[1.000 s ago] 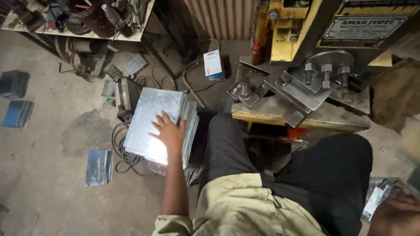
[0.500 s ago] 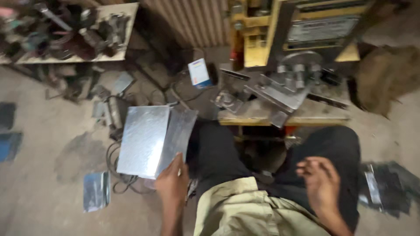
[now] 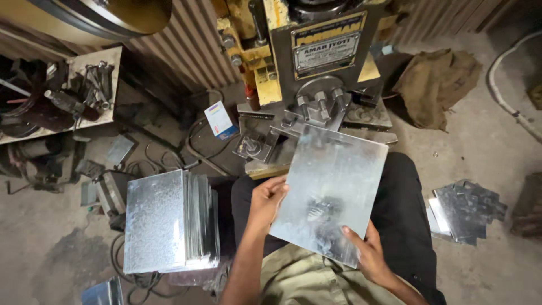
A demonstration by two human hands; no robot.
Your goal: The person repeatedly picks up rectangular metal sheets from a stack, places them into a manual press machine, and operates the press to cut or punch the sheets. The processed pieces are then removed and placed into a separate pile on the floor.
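Sheet metal is filling my view: I am holding one flat galvanised sheet (image 3: 330, 195) over my lap, tilted a little, with both hands. My left hand (image 3: 265, 203) is gripping its left edge, fingers (image 3: 278, 183) curled over onto the shiny face. My right hand (image 3: 370, 254) is pinching the lower right corner, thumb lying on top, the rest of the fingers hidden underneath. The sheet is hanging just in front of the yellow and grey press machine (image 3: 307, 62), its far edge covering part of the press bed. A stack of the same sheets (image 3: 169, 220) is sitting on the floor near my left knee. Cut metal pieces (image 3: 466, 209) are lying on the floor well off to my right, beyond a brown sack (image 3: 435, 85).
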